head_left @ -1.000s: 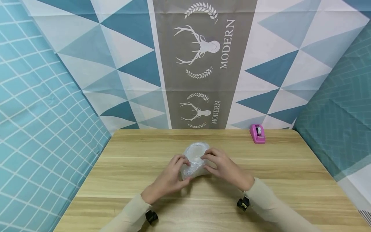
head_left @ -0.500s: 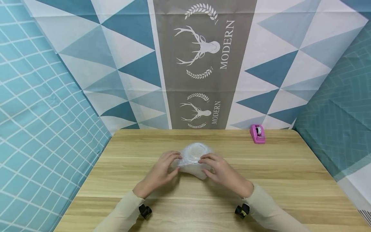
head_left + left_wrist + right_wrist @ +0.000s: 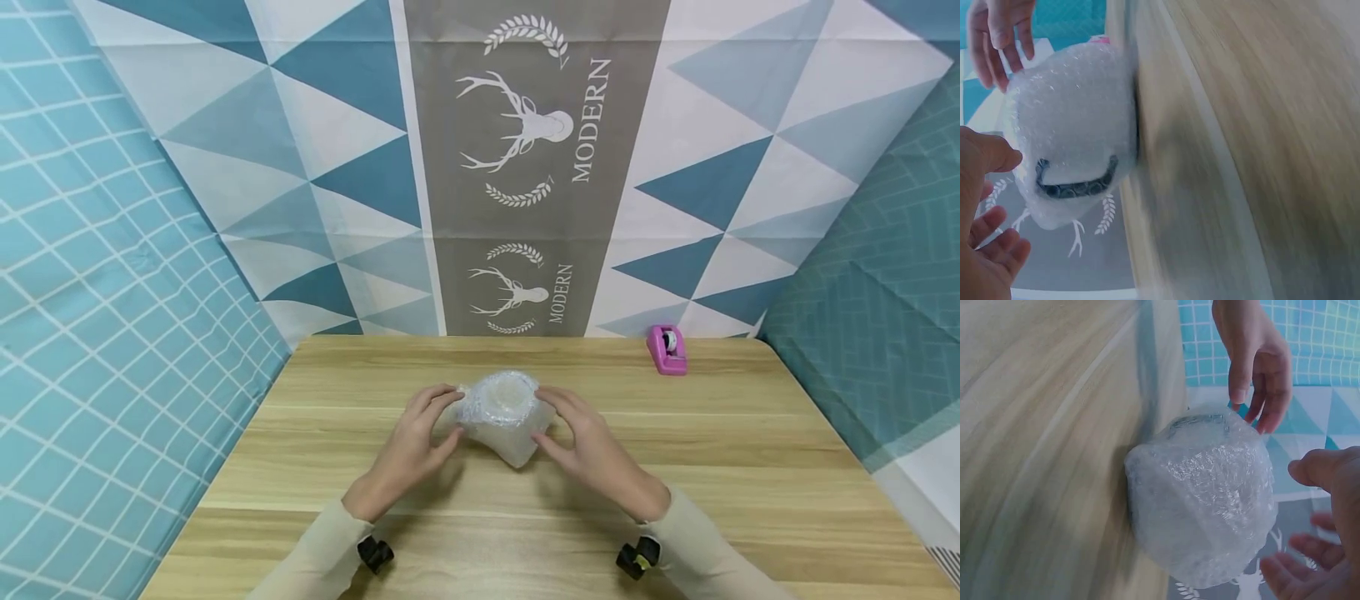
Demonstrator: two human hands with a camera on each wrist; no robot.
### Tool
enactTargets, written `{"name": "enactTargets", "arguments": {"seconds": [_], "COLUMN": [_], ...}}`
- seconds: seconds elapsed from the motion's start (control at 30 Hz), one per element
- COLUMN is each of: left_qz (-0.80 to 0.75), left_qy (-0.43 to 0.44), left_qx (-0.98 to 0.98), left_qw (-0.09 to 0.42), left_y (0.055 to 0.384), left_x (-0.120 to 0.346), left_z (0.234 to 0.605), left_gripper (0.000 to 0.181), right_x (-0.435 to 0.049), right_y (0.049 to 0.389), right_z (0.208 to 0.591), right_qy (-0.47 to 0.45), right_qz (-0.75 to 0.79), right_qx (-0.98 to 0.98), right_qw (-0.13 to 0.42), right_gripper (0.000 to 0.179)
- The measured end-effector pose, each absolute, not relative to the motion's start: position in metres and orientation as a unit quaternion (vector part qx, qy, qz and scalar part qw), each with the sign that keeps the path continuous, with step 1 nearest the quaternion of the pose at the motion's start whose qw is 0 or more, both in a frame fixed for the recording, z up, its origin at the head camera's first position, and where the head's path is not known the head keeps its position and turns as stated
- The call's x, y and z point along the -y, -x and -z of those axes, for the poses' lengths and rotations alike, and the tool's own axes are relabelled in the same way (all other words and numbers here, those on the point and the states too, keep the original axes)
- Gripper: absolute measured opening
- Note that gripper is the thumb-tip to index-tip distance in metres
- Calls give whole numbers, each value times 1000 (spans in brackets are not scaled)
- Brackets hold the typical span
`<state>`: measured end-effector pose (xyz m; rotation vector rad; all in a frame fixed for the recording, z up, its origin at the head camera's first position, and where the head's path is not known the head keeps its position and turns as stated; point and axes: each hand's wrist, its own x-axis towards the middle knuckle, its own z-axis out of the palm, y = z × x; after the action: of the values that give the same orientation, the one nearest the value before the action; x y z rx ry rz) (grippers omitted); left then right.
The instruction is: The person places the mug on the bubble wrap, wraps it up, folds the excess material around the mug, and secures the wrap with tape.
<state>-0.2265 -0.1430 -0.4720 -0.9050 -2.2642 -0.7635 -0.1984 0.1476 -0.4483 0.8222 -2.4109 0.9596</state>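
A bundle in bubble wrap (image 3: 504,429) sits mid-table, with a pale round patch on top and a wrap corner pointing toward me. Through the plastic in the left wrist view shows a dark curved strip (image 3: 1075,189) on the wrapped item (image 3: 1072,119), whose kind the wrap hides. My left hand (image 3: 408,442) is at its left side, fingers loosely bent and thumb apart from them. On the opposite side is my right hand (image 3: 596,450), fingers spread; in the right wrist view a gap shows between this hand (image 3: 1329,531) and the bundle (image 3: 1204,500).
A pink tape dispenser (image 3: 667,350) with a roll in it stands at the table's back right. The wooden table (image 3: 337,375) meets a patterned cloth backdrop (image 3: 517,208) behind, and tiled-pattern cloth (image 3: 135,333) hangs on the left.
The bundle has been turned, so its wrap corner swung from the lower left to the front. My hands, earlier touching the wrap, have moved apart to either side.
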Motion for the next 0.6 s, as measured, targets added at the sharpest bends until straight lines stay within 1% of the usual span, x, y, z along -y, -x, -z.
{"name": "enactTargets", "arguments": {"seconds": [0.13, 0.23, 0.33, 0.43, 0.6], "left_qz": [284, 279, 275, 273, 274], "left_qy": [333, 324, 309, 298, 295], "left_qx": [853, 862, 873, 879, 878], "left_qw": [284, 274, 259, 251, 258], "left_y": [224, 223, 222, 222, 223], "left_x": [139, 135, 131, 128, 125], "left_z": [471, 471, 473, 475, 476], "left_gripper": [57, 59, 61, 62, 56], "right_x": [-149, -149, -147, -145, -139], "right_y": [196, 197, 200, 203, 206], "right_z": [452, 456, 461, 467, 472], "right_qy": [-237, -214, -206, -208, -204], "right_qz": [-351, -351, -352, -354, -371], "right_qx": [888, 898, 900, 897, 888], "right_qw": [180, 160, 153, 163, 178], "right_gripper": [78, 85, 86, 85, 82]}}
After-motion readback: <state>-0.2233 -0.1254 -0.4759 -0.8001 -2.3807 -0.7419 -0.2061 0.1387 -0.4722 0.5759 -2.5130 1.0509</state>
